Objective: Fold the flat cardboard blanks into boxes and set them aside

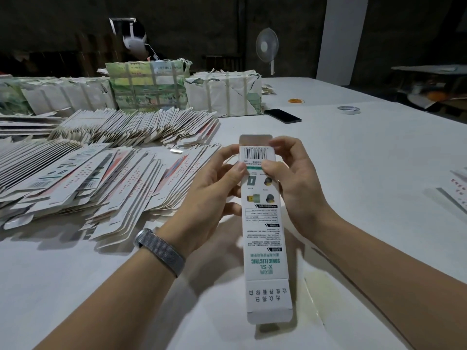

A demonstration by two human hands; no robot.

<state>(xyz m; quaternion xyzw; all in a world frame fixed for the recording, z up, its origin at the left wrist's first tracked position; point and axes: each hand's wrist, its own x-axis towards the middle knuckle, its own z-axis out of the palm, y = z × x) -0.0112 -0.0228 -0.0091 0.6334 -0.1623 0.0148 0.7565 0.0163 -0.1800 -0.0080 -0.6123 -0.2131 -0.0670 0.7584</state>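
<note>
A long narrow white cardboard box (262, 231), printed with a barcode and green lettering, is held above the table at the centre. My left hand (214, 190) grips its far end from the left, thumb on the printed face. My right hand (290, 178) grips the same end from the right, thumb just below the barcode, fingers curled behind. The far flap stands up and the near flap hangs unfolded. A big spread of flat cardboard blanks (83, 178) lies to the left of my hands.
Strapped paper bundles (225, 94) stand at the back of the white table (366, 173). A black phone (283, 115), a tape roll (348, 110) and orange rubber bands (296, 100) lie beyond my hands. More printed cards (457, 188) lie at the right edge. A fan (267, 45) stands behind.
</note>
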